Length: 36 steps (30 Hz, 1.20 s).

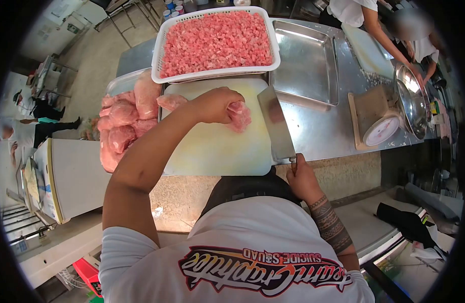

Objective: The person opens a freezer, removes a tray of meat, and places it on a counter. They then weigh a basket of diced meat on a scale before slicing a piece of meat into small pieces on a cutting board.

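Note:
My left hand (223, 105) is closed round a pink piece of meat (239, 117) above the white cutting board (217, 151). My right hand (302, 177) grips the handle of a wide cleaver (277, 123), whose blade lies along the board's right edge. Another piece of meat (172, 102) rests at the board's upper left, partly behind my left forearm. Large pieces of raw meat (123, 113) fill a tray to the left. Beyond the board, diced meat (217, 43) fills a white perforated basket (215, 73).
An empty metal tray (305, 63) sits right of the basket. Farther right are a dial scale (376, 118), a steel bowl (413, 101) and another cutting board (366, 50). Co-workers' arms (386, 43) reach over that side. More people stand at the far left, near a white freezer (76, 171).

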Available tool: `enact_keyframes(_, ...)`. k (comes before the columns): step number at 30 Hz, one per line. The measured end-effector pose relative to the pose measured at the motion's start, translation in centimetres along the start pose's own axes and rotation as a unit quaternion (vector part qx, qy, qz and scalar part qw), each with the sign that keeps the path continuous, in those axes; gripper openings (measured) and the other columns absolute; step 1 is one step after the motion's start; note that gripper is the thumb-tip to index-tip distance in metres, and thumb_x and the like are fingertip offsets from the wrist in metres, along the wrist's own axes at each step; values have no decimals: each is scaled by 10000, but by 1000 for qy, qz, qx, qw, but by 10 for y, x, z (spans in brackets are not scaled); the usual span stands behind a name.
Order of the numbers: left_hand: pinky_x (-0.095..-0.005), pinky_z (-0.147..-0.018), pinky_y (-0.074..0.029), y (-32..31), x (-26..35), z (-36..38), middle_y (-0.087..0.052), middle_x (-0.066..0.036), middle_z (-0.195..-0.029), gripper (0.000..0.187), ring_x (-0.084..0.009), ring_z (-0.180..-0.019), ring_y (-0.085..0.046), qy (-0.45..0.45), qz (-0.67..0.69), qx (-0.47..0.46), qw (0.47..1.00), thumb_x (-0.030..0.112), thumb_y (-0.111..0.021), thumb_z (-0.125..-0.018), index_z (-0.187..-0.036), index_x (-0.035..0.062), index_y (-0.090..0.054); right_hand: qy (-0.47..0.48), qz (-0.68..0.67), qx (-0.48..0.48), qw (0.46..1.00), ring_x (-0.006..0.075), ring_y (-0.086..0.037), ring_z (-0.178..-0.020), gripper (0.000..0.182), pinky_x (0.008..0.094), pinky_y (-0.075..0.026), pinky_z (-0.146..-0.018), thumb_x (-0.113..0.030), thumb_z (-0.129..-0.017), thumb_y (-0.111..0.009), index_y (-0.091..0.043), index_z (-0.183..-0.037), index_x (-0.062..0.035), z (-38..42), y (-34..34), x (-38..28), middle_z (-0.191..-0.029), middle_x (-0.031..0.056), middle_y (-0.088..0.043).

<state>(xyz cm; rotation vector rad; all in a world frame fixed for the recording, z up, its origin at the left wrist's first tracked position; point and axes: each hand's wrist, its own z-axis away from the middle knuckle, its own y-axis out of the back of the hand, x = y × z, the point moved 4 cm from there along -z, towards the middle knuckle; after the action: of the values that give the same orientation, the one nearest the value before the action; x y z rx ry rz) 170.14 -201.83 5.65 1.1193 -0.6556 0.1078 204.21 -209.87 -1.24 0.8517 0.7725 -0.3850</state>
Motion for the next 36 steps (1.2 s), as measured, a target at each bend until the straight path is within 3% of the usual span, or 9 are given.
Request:
enact_keyframes(5, -444, -947, -508, 19, 17, 54, -684, -102, -1069, 532, -320, -1068, -631, 28, 33, 91, 995, 101, -875, -695, -1192, 87, -685, 10, 4, -10, 1000, 484, -638, -799, 285, 519, -509, -692, -41, -914, -628, -490, -1148, 42, -5, -2, 4, -788, 255, -606)
enact_keyframes(11, -478, -998, -462, -43, 7, 111, -692, -84, -1087, 539, -322, -1085, -630, 111, -66, -68, 989, 111, -893, -660, -1160, 116, -690, -7, 62, -53, 997, 504, -682, -886, 325, 584, -542, -759, -115, -934, -637, -497, -1187, 34, -10, 12, -1, -884, 299, -689)
enact_keyframes(18, -596, -1218, -327, -62, 10, 141, -639, -55, -1288, 567, -307, -1273, -572, 128, -172, 73, 974, 93, -856, -722, -1256, 166, -682, 80, 135, -44, 987, 467, -695, -845, 339, 564, -551, -739, -119, -948, -631, -514, -1243, -1, -30, 32, -21, -882, 260, -703)
enact_keyframes(21, -606, -1226, -314, -70, 6, 150, -609, -78, -1397, 637, -318, -1349, -534, 173, -111, 32, 978, 86, -824, -755, -1360, 170, -639, 130, 158, -54, 977, 455, -699, -843, 348, 556, -553, -736, -118, -946, -634, -515, -1253, -5, -42, 34, -30, -880, 254, -701)
enact_keyframes(24, -563, -1209, -342, -83, -5, 146, -576, -115, -1450, 777, -331, -1364, -519, 177, -82, 15, 981, 78, -843, -709, -1438, 171, -589, 172, 164, -74, 968, 446, -701, -832, 320, 558, -551, -733, -113, -947, -627, -519, -1229, -10, -52, 37, -42, -870, 248, -699)
enact_keyframes(27, -495, -1134, -443, -76, 30, 146, -568, -162, -1445, 786, -329, -1297, -588, 197, -306, 92, 927, 90, -819, -770, -1499, 128, -528, 197, 177, -92, 960, 444, -705, -825, 268, 556, -556, -723, -119, -957, -603, -523, -1189, -10, -57, 32, -40, -864, 247, -700)
enact_keyframes(31, -437, -992, -554, -68, 53, 113, -546, -227, -1447, 725, -324, -1162, -681, 328, 75, 267, 903, 155, -792, -881, -1524, 53, -473, 199, 226, -119, 946, 445, -709, -836, 260, 549, -569, -717, -126, -956, -582, -512, -1176, -6, -49, 22, -48, -870, 248, -703)
enact_keyframes(34, -401, -891, -608, -94, 45, 80, -567, -244, -1420, 753, -308, -1062, -733, 375, 85, 324, 864, 165, -818, -895, -1534, 36, -441, 189, 232, -126, 946, 451, -710, -851, 293, 550, -573, -738, -112, -937, -593, -507, -1194, -1, -39, 14, -45, -884, 256, -700)
enact_keyframes(36, -449, -979, -557, -95, 42, 68, -569, -251, -1418, 763, -353, -1157, -688, 379, 244, 347, 823, 181, -833, -863, -1507, 26, -453, 185, 211, -147, 949, 454, -708, -857, 306, 553, -570, -755, -106, -933, -599, -507, -1204, 1, -37, 13, -42, -888, 259, -700)
